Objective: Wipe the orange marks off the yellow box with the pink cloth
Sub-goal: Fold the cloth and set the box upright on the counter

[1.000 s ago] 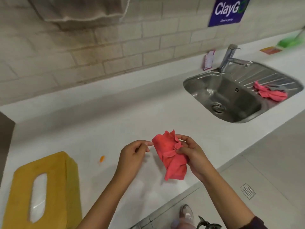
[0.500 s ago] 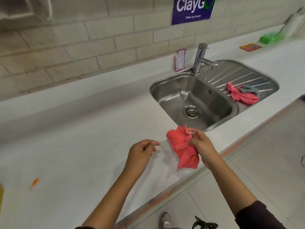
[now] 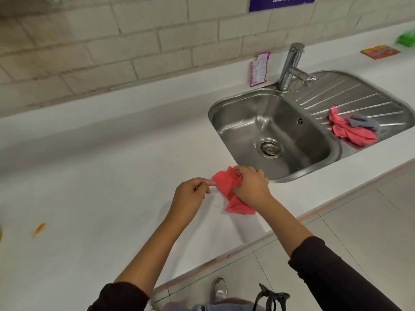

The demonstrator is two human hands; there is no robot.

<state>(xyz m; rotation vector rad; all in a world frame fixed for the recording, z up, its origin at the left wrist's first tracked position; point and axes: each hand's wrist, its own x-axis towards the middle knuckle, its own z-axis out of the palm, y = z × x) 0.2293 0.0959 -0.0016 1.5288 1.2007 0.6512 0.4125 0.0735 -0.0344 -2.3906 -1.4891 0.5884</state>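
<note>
While the right hand (image 3: pixel 251 187) bunches the pink cloth (image 3: pixel 229 189) over the white counter (image 3: pixel 112 176) just near-left of the sink (image 3: pixel 224 104) and the left hand (image 3: pixel 190 196) pinches its left corner, the cloth looks light, limp and easily gripped as a wad.

Dark long sleeves (image 3: pixel 332 272) pushed up forearms; blue jeans (image 3: pixel 215 307); grey sneaker (image 3: pixel 219 289).
</note>
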